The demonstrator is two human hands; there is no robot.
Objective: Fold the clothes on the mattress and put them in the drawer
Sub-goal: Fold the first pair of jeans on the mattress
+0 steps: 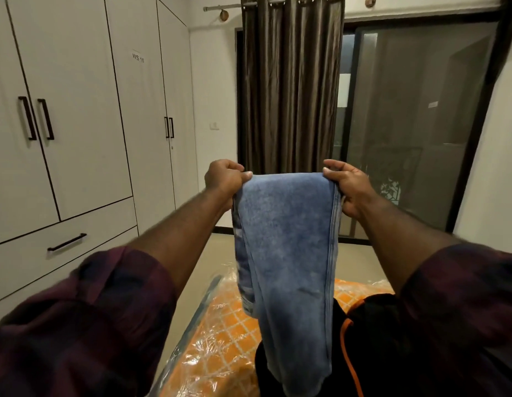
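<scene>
Both hands are raised in front of the person, each pinching 1 top corner of the blue jeans (286, 253). The left hand (224, 179) grips the left corner with fingers curled tight; the right hand (349, 186) clamps the right corner the same way. The jeans hang folded between the hands — the lower end draping down over a black garment (392, 353) on the plastic-wrapped orange mattress (220, 339). A drawer (68, 245) sits shut in the white wardrobe at left — well apart from the jeans.
</scene>
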